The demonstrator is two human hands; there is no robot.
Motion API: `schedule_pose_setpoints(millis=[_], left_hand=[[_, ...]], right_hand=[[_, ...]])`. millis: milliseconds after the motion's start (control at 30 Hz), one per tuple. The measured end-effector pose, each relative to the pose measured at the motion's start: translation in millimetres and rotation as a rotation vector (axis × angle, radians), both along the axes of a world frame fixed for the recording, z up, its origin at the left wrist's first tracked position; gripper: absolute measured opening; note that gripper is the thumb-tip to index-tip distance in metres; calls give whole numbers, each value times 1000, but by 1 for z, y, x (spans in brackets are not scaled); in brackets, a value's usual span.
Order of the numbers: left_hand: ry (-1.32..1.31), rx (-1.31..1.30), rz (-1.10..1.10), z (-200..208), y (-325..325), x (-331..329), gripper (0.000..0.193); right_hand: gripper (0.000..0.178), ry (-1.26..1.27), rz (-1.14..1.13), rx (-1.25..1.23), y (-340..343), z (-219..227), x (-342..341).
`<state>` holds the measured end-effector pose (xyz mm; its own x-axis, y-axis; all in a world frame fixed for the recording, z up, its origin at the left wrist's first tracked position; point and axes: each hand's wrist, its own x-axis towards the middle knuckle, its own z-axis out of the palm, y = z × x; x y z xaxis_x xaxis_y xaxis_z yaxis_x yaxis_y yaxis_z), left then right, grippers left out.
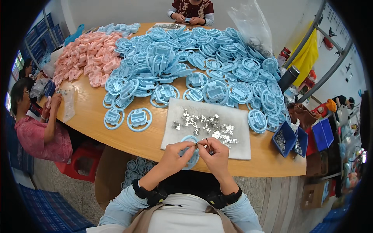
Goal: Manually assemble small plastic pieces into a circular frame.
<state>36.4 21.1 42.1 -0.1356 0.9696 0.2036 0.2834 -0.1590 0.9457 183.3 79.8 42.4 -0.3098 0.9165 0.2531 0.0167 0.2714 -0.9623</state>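
Note:
At the near edge of the white mat [210, 108], a light blue plastic ring part [190, 162] lies under my two hands. My left hand [176, 157] is closed over it, thumb and finger pinched at its upper side on something too small to make out. Right beside it, my right hand [216, 155] is closed on a thin dark tool [208, 145], perhaps tweezers; its fingertips meet those of the left. Small shiny metal pieces [223, 132] are scattered on the mat just beyond my hands.
Beyond the mat rises a large heap of light blue ring parts [163, 58]. Pink plastic parts [89, 54] are piled at the far left. Blue bins [285, 138] of small pieces stand at the right edge. Co-workers sit at left [44, 132] and across [193, 13].

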Motion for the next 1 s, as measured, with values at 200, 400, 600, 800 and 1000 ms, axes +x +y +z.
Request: schedule_pose_setpoints(millis=[200, 400, 600, 800, 1000], left_hand=[[17, 25, 57, -7, -4, 3, 17], [-34, 7, 38, -12, -4, 2, 21], [-417, -60, 71, -15, -2, 0, 38], [-453, -97, 5, -10, -3, 3, 41], [-326, -53, 28, -17, -6, 2, 42]], right_hand=[[14, -62, 161, -102, 12, 2, 8], [11, -62, 241, -158, 19, 11, 13], [16, -181, 109, 115, 12, 6, 12], [18, -293, 5, 329, 8, -4, 3], [27, -644, -75, 422, -18, 7, -4]])
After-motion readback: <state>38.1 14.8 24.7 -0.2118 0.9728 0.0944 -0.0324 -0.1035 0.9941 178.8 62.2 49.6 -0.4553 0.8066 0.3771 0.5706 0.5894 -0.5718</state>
